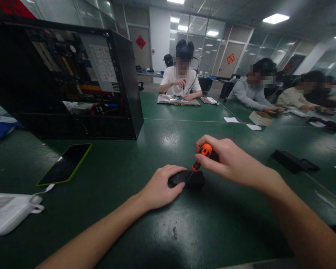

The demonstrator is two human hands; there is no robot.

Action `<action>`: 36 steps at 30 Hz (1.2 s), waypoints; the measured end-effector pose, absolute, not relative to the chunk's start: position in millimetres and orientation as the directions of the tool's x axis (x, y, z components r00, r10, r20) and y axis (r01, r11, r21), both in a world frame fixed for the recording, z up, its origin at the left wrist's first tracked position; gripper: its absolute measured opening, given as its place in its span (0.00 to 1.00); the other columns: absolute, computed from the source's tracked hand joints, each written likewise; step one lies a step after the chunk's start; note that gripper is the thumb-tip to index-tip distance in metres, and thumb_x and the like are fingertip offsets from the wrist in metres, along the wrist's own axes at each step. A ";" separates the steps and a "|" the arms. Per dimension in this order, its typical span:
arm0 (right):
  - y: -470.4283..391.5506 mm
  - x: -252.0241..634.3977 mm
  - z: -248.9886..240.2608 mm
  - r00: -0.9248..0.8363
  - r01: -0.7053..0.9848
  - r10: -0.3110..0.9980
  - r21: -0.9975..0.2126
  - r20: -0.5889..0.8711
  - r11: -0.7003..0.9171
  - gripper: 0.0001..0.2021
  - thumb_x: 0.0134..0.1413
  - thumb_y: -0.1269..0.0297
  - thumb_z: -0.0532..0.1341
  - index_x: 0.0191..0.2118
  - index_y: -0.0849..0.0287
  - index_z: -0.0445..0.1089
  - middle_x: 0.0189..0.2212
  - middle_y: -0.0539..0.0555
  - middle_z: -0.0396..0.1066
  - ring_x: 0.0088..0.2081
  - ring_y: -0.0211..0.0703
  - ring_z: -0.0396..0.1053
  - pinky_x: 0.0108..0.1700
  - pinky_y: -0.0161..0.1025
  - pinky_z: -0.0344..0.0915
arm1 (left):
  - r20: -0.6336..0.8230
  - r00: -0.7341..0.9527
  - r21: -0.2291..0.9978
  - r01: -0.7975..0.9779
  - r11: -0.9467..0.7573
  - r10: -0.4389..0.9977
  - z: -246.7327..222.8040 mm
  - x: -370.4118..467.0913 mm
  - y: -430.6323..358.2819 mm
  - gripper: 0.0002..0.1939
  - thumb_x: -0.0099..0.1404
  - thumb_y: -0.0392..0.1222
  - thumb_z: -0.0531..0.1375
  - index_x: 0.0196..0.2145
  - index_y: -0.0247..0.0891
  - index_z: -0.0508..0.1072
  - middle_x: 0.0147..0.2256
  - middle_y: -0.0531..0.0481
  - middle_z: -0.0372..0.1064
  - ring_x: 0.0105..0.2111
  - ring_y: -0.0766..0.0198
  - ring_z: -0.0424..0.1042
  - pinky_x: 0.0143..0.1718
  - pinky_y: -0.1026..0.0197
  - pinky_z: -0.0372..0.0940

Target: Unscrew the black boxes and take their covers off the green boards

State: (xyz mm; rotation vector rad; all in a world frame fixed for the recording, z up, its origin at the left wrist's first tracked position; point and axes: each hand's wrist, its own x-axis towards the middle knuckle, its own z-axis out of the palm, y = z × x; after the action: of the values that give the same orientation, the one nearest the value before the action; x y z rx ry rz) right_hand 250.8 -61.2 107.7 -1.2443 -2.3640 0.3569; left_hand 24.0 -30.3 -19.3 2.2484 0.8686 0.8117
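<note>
On the green table (168,149) lies a small black oblong device (197,180), perhaps a computer mouse; its exact kind does not show. My left hand (165,185) grips its left end between thumb and fingers, pressing it to the tabletop. Above it, my right hand (224,157) is closed around an orange and black screwdriver (205,151). The screwdriver is tilted, its thin shaft running down and left to the top of the black device near my left fingertips. Whether the tip sits in a screw is too small to tell.
An opened black computer case (126,86) stands at the left. Nearer lie a green-edged phone (65,164) and a white power bank (11,211) with a cable. A black part (294,161) lies at the right. Across the table a person (182,80) works on a flat panel; other people sit farther right.
</note>
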 end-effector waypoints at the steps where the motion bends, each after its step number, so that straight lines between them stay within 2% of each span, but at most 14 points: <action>1: -59.7 246.2 113.7 -0.518 0.720 0.823 -0.399 0.235 0.567 0.08 0.68 0.57 0.59 0.42 0.57 0.67 0.31 0.48 0.72 0.31 0.37 0.67 0.35 0.36 0.59 | 0.326 0.602 0.694 0.371 -0.617 0.729 -19.1 24.2 -30.5 0.19 0.65 0.36 0.64 0.54 0.42 0.77 0.51 0.48 0.78 0.50 0.53 0.76 0.56 0.52 0.68; 6: -52.3 233.1 131.8 -0.617 0.703 0.775 -0.348 0.136 0.621 0.03 0.64 0.64 0.60 0.41 0.56 0.68 0.31 0.48 0.72 0.31 0.37 0.67 0.33 0.35 0.56 | 0.346 0.592 0.685 0.371 -0.627 0.728 -17.2 24.8 -31.4 0.17 0.64 0.35 0.65 0.51 0.41 0.78 0.49 0.48 0.79 0.50 0.53 0.76 0.57 0.51 0.68; 10: -54.6 232.0 143.9 -0.639 0.731 0.767 -0.267 0.057 0.628 0.03 0.61 0.64 0.61 0.39 0.56 0.70 0.30 0.49 0.71 0.30 0.38 0.66 0.32 0.36 0.54 | 0.343 0.589 0.690 0.370 -0.621 0.732 -15.8 25.2 -32.0 0.16 0.63 0.34 0.65 0.49 0.41 0.79 0.49 0.48 0.79 0.50 0.53 0.76 0.57 0.51 0.68; 17: -65.7 233.8 146.1 -0.628 0.763 0.774 -0.132 0.082 0.633 0.02 0.61 0.66 0.62 0.38 0.56 0.70 0.31 0.51 0.72 0.32 0.40 0.67 0.32 0.37 0.53 | 0.326 0.590 0.682 0.395 -0.616 0.739 -17.6 24.3 -31.7 0.18 0.64 0.36 0.65 0.52 0.42 0.77 0.51 0.48 0.78 0.52 0.51 0.75 0.58 0.49 0.68; 19: -65.4 235.4 143.8 -0.635 0.755 0.767 -0.140 0.086 0.641 0.05 0.63 0.61 0.63 0.38 0.57 0.71 0.32 0.52 0.73 0.32 0.41 0.68 0.32 0.38 0.53 | 0.326 0.580 0.684 0.401 -0.609 0.747 -20.8 23.9 -32.1 0.22 0.64 0.37 0.65 0.56 0.43 0.75 0.52 0.47 0.77 0.52 0.51 0.75 0.58 0.49 0.68; 21: -62.7 237.4 142.1 -0.645 0.741 0.760 -0.173 0.085 0.649 0.11 0.66 0.55 0.62 0.37 0.57 0.72 0.32 0.52 0.73 0.32 0.41 0.68 0.32 0.38 0.54 | 0.333 0.565 0.691 0.398 -0.603 0.755 -25.0 23.5 -32.6 0.29 0.64 0.37 0.65 0.62 0.43 0.68 0.54 0.46 0.75 0.54 0.51 0.74 0.59 0.48 0.67; 24: -57.0 240.2 140.9 -0.674 0.714 0.736 -0.200 0.065 0.671 0.11 0.69 0.57 0.60 0.38 0.56 0.73 0.32 0.52 0.74 0.33 0.41 0.69 0.34 0.38 0.56 | 0.346 0.562 0.690 0.390 -0.610 0.751 -29.6 22.9 -32.8 0.35 0.65 0.38 0.64 0.67 0.44 0.60 0.55 0.45 0.73 0.55 0.51 0.73 0.61 0.47 0.65; 27: -53.9 240.5 140.7 -0.695 0.695 0.717 -0.196 0.065 0.692 0.04 0.65 0.65 0.61 0.41 0.56 0.74 0.35 0.52 0.75 0.37 0.41 0.70 0.36 0.37 0.59 | 0.337 0.586 0.666 0.405 -0.626 0.737 -28.7 22.1 -32.3 0.27 0.65 0.39 0.64 0.61 0.42 0.67 0.53 0.45 0.73 0.53 0.52 0.72 0.59 0.49 0.66; 30: -53.3 238.2 141.3 -0.719 0.664 0.691 -0.223 0.069 0.713 0.04 0.63 0.67 0.63 0.42 0.56 0.75 0.37 0.52 0.75 0.38 0.41 0.71 0.38 0.37 0.61 | 0.324 0.614 0.650 0.408 -0.641 0.720 -24.2 21.6 -31.6 0.20 0.65 0.38 0.64 0.55 0.41 0.73 0.51 0.46 0.74 0.54 0.52 0.72 0.59 0.50 0.65; 36: -45.6 250.8 143.3 -0.721 0.659 0.685 -0.207 0.100 0.724 0.03 0.61 0.69 0.64 0.36 0.56 0.76 0.31 0.50 0.75 0.31 0.39 0.70 0.33 0.35 0.60 | 0.296 0.624 0.660 0.413 -0.627 0.723 -17.4 19.5 -31.3 0.20 0.66 0.39 0.64 0.55 0.43 0.74 0.52 0.46 0.75 0.53 0.51 0.72 0.59 0.49 0.65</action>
State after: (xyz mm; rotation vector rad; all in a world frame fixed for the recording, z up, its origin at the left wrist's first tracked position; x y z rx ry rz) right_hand 250.8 -45.6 143.3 -1.0839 -2.7570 0.2342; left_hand 19.5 -31.3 -17.4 2.3032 0.8897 0.7509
